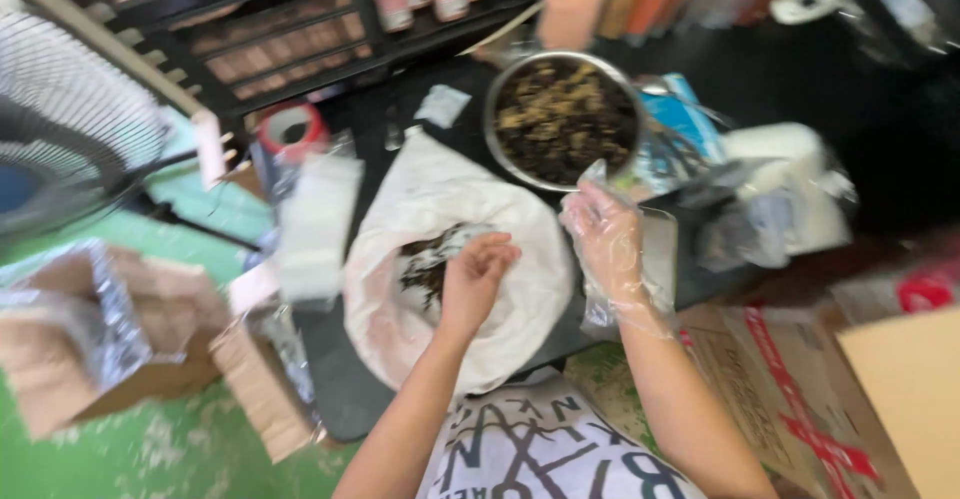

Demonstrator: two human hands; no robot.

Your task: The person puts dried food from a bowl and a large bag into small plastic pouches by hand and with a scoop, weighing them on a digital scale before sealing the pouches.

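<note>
Bright even daylight, heavy motion blur throughout, soft shadows, edges smeared, no sharp detail

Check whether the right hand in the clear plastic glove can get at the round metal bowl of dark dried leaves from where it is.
Probably yes. The gloved right hand hovers just below the metal bowl, whose top is open, with nothing visible between them. The picture is blurred, so fine obstacles cannot be ruled out.

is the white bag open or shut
Open: the white bag has its mouth spread wide, dark dried leaves show inside, and the left hand reaches into it.
</note>
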